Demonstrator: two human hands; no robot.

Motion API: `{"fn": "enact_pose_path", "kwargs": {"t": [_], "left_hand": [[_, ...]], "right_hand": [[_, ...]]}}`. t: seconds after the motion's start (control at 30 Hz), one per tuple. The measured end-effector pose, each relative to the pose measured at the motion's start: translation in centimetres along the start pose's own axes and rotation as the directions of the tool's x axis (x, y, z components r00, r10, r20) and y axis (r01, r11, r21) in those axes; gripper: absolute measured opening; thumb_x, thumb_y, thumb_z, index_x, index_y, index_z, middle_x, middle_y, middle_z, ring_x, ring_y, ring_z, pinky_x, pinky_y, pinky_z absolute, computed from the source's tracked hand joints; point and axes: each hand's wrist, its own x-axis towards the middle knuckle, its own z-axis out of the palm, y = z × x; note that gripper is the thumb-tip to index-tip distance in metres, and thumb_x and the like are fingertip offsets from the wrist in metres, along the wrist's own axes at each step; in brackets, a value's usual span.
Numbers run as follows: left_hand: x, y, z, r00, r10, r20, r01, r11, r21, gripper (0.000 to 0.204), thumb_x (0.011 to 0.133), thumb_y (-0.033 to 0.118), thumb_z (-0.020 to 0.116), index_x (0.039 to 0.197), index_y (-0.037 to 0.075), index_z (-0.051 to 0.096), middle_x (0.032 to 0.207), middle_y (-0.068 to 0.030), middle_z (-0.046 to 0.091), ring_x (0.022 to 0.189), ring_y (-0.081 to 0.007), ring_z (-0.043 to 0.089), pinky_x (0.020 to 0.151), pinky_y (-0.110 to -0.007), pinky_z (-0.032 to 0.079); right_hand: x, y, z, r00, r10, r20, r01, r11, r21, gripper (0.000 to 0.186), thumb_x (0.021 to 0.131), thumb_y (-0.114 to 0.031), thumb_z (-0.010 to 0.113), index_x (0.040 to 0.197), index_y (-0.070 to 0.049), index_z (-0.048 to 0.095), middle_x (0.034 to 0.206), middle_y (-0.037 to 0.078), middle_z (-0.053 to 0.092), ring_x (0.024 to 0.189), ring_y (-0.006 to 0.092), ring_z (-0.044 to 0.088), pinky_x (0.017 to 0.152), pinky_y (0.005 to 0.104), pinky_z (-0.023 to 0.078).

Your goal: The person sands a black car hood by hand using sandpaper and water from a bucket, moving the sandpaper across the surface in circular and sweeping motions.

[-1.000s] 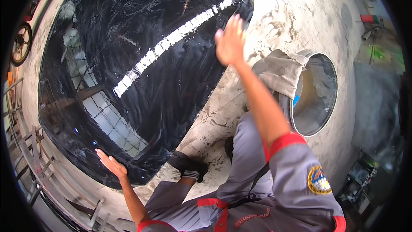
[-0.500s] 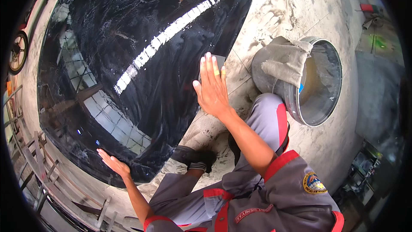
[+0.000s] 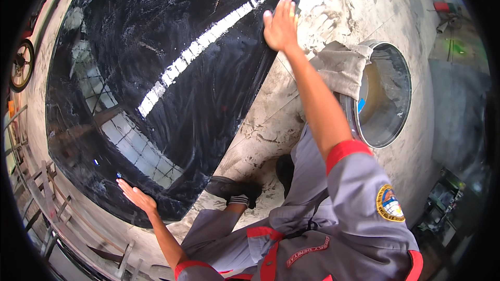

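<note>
A large glossy black panel (image 3: 208, 104), its surface smeared with wet whitish streaks, fills the left and middle of the head view. Flat on its near left edge rests my left hand (image 3: 138, 198), fingers stretched out. My right hand (image 3: 282, 27) reaches along the panel's far right edge with its fingers straight and close together. A yellow band shows on one of its fingers. Whatever may lie beneath the right palm is hidden.
On the dirty pale floor (image 3: 354, 10) to the right, a grey bucket (image 3: 388, 93) has a grey cloth (image 3: 339, 67) draped over its rim. A metal rack (image 3: 57, 213) stands at lower left, near a wheel (image 3: 22, 65). My shoe (image 3: 221, 187) is beside the panel's near edge.
My right hand has slid away from me along the panel's right edge. A small grey flat piece seen beside its fingers before no longer shows. The left hand has stayed put.
</note>
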Motion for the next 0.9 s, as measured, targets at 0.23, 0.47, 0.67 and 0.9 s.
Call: {"fn": "enact_pose_path", "kwargs": {"t": [0.23,0.47,0.67,0.9], "left_hand": [[-0.6,-1.2,-1.8,1.000,-0.007,-0.011,0.007,1.000,0.020,0.067,0.112,0.044,0.018,0.162,0.001,0.025,0.170,-0.0168,0.023,0.158,-0.0350,0.018,0.126,-0.049,0.010],[0.3,0.3,-0.2,1.000,-0.007,-0.001,0.007,1.000,-0.019,0.068,0.111,0.046,0.019,0.162,0.001,0.026,0.170,-0.0161,0.024,0.158,-0.0346,0.019,0.127,-0.049,0.009],[-0.6,-1.1,-2.5,0.999,-0.047,0.001,0.047,0.998,0.047,0.070,0.110,0.048,0.018,0.162,0.001,0.026,0.170,-0.0158,0.024,0.158,-0.0339,0.019,0.127,-0.049,0.009],[0.6,0.6,-0.1,1.000,-0.027,0.015,0.027,1.000,0.010,0.073,0.110,0.052,0.017,0.163,0.003,0.023,0.171,-0.0144,0.022,0.159,-0.0325,0.017,0.127,-0.049,0.008]], "right_hand": [[-14.4,-6.9,0.1,0.959,-0.237,0.153,0.218,0.967,0.130,0.073,0.104,-0.032,0.045,0.160,0.008,0.021,0.167,0.029,0.018,0.156,0.0443,0.017,0.124,0.0604,0.016],[8.6,1.6,-0.5,0.997,-0.073,-0.013,0.072,0.995,-0.068,0.069,0.107,-0.037,0.036,0.159,0.007,0.022,0.168,0.026,0.019,0.157,0.0396,0.018,0.126,0.0522,0.015],[-8.7,-3.7,1.0,0.955,-0.230,0.189,0.216,0.972,0.089,0.074,0.107,-0.036,0.038,0.161,0.008,0.013,0.169,0.028,0.010,0.158,0.0432,0.008,0.125,0.0597,0.009],[10.0,6.9,-1.3,0.999,-0.046,-0.027,0.046,0.999,-0.006,0.071,0.109,-0.039,0.034,0.158,0.011,0.021,0.166,0.032,0.020,0.155,0.0431,0.019,0.126,0.0547,0.015]]}}
